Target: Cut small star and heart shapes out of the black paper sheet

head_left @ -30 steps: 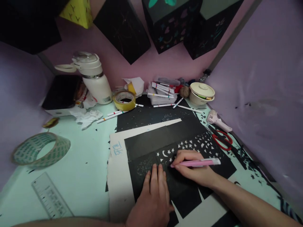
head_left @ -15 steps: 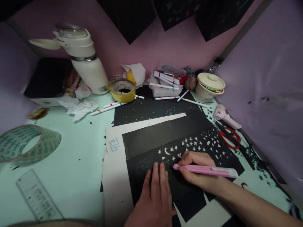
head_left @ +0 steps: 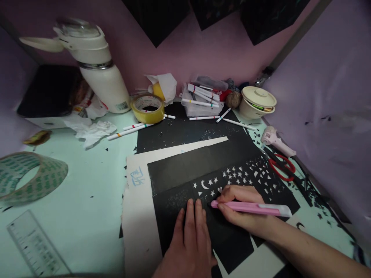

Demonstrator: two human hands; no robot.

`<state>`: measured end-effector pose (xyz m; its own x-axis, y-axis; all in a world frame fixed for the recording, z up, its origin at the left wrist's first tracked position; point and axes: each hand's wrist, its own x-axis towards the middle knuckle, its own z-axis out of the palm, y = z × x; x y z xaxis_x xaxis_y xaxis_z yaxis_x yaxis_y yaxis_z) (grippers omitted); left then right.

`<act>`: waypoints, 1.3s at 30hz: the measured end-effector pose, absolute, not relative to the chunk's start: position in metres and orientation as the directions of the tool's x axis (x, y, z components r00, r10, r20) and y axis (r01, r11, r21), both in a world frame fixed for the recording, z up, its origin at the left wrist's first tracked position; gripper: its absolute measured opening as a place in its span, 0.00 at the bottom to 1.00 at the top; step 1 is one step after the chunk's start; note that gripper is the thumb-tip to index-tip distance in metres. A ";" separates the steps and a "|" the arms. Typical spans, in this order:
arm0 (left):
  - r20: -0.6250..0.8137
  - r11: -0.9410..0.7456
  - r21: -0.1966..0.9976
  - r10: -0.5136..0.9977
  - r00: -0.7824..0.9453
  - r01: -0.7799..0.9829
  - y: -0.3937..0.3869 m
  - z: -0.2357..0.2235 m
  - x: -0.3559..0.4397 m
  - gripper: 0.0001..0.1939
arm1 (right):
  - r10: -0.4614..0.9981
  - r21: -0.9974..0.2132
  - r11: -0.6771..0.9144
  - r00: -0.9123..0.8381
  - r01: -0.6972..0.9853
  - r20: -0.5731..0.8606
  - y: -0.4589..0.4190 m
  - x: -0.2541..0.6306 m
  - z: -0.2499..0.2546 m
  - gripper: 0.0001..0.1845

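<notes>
With my right hand (head_left: 249, 221) I am pinching a slender pink pen-like tool (head_left: 255, 207) between thumb and fingers, its point down at a black paper sheet (head_left: 168, 220) that is lying toward the desk's right side. My left hand (head_left: 189, 247) is lying flat on that sheet, palm down, fingers straight and slightly spread.

My left fingertips are resting near the tool's point, so a sudden slip leftward could be catching them. The white star-shaped and crescent openings (head_left: 204, 184) are crowding together toward the desk's right edge; the narrow paper strips between them could be tearing if my right hand is dragging across them. The sheet is lying askew on a rough-edged white board (head_left: 139, 227), and could be shifting if my left palm is pressing too lightly.

My right hand is covering some of the openings, and the tool's dark tip is blending into the black, so I am not telling whether it is touching. Faint marks beside my left fingertips are staying unclear. My left thumb is mostly hiding, and the frame is cutting off the desk's near edge, my left wrist and the clear flat ruler (head_left: 36, 243) near the left corner.
</notes>
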<state>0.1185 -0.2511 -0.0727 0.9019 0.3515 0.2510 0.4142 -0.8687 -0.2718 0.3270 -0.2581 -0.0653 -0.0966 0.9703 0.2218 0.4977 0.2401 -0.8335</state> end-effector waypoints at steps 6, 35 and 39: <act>0.262 -0.870 -0.264 0.352 0.899 0.417 -0.251 -0.073 0.119 0.32 | 0.983 -0.833 0.183 -0.084 0.522 0.164 -0.258 0.327 -0.063 0.08; 0.261 -0.871 -0.243 0.365 0.894 0.426 -0.253 -0.072 0.119 0.34 | 0.982 -0.850 0.187 -0.091 0.492 0.163 -0.259 0.329 -0.067 0.09; 0.263 -0.870 -0.248 0.363 0.894 0.426 -0.252 -0.072 0.120 0.34 | 0.981 -0.845 0.193 -0.097 0.499 0.167 -0.259 0.329 -0.067 0.09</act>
